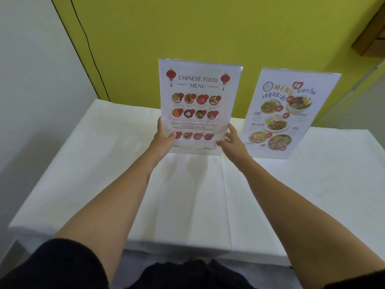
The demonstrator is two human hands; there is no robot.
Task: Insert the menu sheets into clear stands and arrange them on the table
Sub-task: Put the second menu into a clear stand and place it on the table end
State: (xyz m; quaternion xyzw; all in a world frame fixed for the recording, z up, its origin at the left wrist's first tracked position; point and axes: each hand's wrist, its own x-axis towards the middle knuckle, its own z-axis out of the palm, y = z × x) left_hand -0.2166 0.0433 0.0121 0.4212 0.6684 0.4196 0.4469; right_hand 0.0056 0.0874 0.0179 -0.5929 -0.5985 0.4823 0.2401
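— While you have that stand in both hands, how far along are you?

— Nearly done, I'd judge. The Chinese menu (198, 105) is already inside its clear stand at the centre of the frame, upright. My left hand (163, 138) is closed on its lower left edge, thumb across the front. My right hand (231, 140) has its fingers curled loosely at the lower right corner, touching it. The foot looks to be on the white tablecloth (187, 195) or just above it; I cannot tell which.

— And the other one?

— The Thai menu (289, 113) stands in its own holder just beside mine, right of centre, leaning a little. Nobody is touching it.

— What's left, then?

— Squaring this one next to it and letting go, I think. No loose sheets or spare stands show.

— Anything in the way?

— Not much. The green wall (187, 28) is close behind, a black cable (87, 38) runs down it at upper left, and the cloth has creases.
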